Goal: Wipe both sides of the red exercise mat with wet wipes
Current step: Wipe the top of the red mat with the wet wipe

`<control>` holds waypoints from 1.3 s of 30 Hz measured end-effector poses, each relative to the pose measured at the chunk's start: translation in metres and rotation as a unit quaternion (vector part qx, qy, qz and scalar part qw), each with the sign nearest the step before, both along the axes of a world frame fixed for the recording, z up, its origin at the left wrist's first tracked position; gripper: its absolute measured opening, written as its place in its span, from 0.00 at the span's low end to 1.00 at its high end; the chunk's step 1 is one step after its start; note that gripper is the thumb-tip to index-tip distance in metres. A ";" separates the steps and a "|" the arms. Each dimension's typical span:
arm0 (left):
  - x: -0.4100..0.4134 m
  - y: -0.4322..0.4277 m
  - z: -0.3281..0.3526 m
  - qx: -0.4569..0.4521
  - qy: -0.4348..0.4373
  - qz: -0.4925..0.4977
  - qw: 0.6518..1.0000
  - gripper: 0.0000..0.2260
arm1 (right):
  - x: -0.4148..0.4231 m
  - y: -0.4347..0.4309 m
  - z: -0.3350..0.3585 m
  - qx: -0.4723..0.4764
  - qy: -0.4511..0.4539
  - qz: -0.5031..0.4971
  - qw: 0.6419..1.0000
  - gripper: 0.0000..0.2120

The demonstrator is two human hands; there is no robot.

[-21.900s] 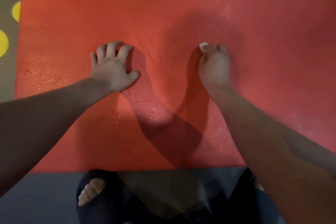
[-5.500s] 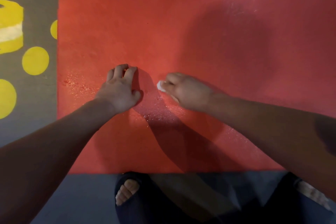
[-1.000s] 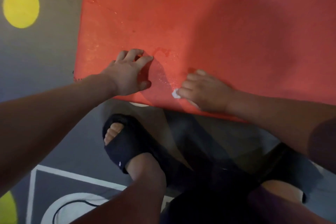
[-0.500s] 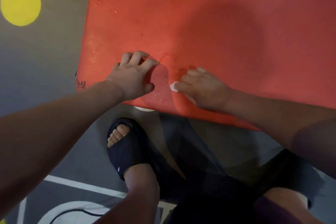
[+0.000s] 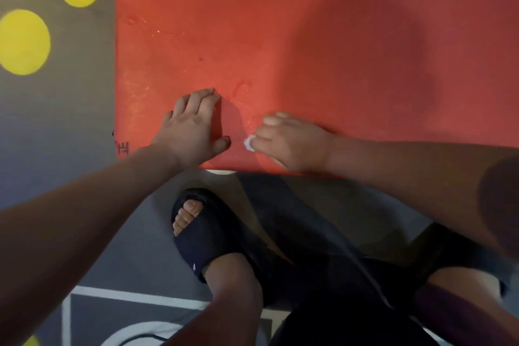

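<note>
The red exercise mat (image 5: 280,36) lies flat on the floor and fills the upper part of the view. Wet streaks glisten near its left edge. My left hand (image 5: 191,132) rests flat on the mat close to the near edge, fingers straight and together. Right beside it, my right hand (image 5: 292,143) grips a small balled white wet wipe (image 5: 248,144) and presses it on the mat near the front edge. Only a bit of the wipe shows at my fingertips.
Grey floor with yellow circles (image 5: 24,42) lies left of the mat. My foot in a black slide sandal (image 5: 202,236) stands just in front of the mat's near edge. White painted lines (image 5: 126,295) cross the floor at the bottom.
Both hands sit slightly lower and closer to the mat's near edge than half a second ago. The right hand with the wipe has slid a little toward me.
</note>
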State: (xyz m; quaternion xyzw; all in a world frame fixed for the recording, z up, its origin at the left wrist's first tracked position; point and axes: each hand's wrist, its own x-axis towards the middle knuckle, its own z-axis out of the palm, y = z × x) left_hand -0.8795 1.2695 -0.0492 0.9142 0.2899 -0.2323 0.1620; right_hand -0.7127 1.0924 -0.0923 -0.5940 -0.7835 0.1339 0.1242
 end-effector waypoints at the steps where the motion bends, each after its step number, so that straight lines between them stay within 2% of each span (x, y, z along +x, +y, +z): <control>1: -0.001 0.001 0.000 -0.007 -0.002 -0.003 1.000 0.42 | 0.005 -0.005 0.002 0.009 -0.002 0.036 0.999 0.10; 3: -0.003 0.004 0.000 -0.020 -0.007 -0.008 1.000 0.42 | 0.023 0.006 0.002 0.009 -0.043 0.047 0.998 0.12; 4: -0.003 0.005 0.001 -0.025 -0.008 -0.007 1.000 0.42 | 0.034 0.018 0.001 0.009 -0.063 0.013 0.998 0.12; 7: -0.002 0.006 0.003 -0.031 -0.003 0.000 1.000 0.42 | 0.060 0.054 0.002 0.003 -0.054 -0.214 0.975 0.11; 9: -0.001 0.005 0.004 -0.032 -0.005 0.003 0.999 0.42 | 0.049 0.060 0.002 0.001 -0.024 -0.303 0.953 0.11; 11: -0.002 0.004 0.003 -0.039 -0.010 0.005 0.999 0.43 | 0.021 0.047 -0.001 0.007 0.009 -0.271 0.962 0.11; 13: -0.003 0.004 0.002 -0.048 -0.011 0.004 0.999 0.43 | -0.005 0.023 -0.005 0.006 0.024 -0.157 0.987 0.12; 15: -0.007 0.005 0.001 -0.051 -0.019 0.005 0.999 0.44 | -0.012 0.005 -0.005 0.019 0.021 -0.053 0.998 0.09; 17: -0.010 0.005 0.001 -0.051 -0.031 0.007 0.998 0.44 | 0.001 0.009 -0.004 0.017 0.001 -0.024 1.000 0.08; 19: -0.013 0.004 0.001 -0.049 -0.037 0.005 0.998 0.44 | 0.018 0.032 -0.004 0.008 -0.018 -0.104 0.994 0.09; 22: -0.014 0.005 0.001 -0.043 -0.042 0.000 0.998 0.43 | 0.040 0.070 0.000 0.013 -0.019 -0.292 0.956 0.10; 24: -0.014 0.007 0.000 -0.043 -0.041 -0.002 0.998 0.43 | 0.034 0.077 0.002 -0.005 -0.016 -0.302 0.953 0.11; 26: -0.014 0.008 -0.001 -0.042 -0.039 -0.006 0.998 0.43 | 0.019 0.064 0.000 -0.007 -0.009 -0.218 0.976 0.11; 28: -0.015 0.009 -0.003 -0.039 -0.042 -0.013 0.998 0.44 | 0.005 0.037 -0.001 -0.008 0.004 -0.083 0.997 0.12; 30: -0.016 0.009 -0.004 -0.037 -0.046 -0.015 0.998 0.44 | 0.003 0.019 0.001 -0.007 0.004 0.011 1.000 0.11; 31: -0.017 0.009 -0.005 -0.036 -0.047 -0.015 0.998 0.43 | 0.008 0.021 0.001 -0.004 -0.011 0.027 1.000 0.10; 33: -0.018 0.010 -0.005 -0.032 -0.049 -0.019 0.998 0.43 | 0.021 0.041 0.002 0.002 -0.045 -0.019 0.999 0.08; 37: -0.018 0.011 -0.001 -0.008 -0.044 0.006 0.999 0.43 | 0.035 0.087 0.001 -0.002 -0.030 -0.238 0.971 0.08; 39: -0.019 0.011 -0.001 -0.007 -0.041 0.018 0.999 0.42 | 0.021 0.084 0.003 -0.014 -0.019 -0.242 0.970 0.09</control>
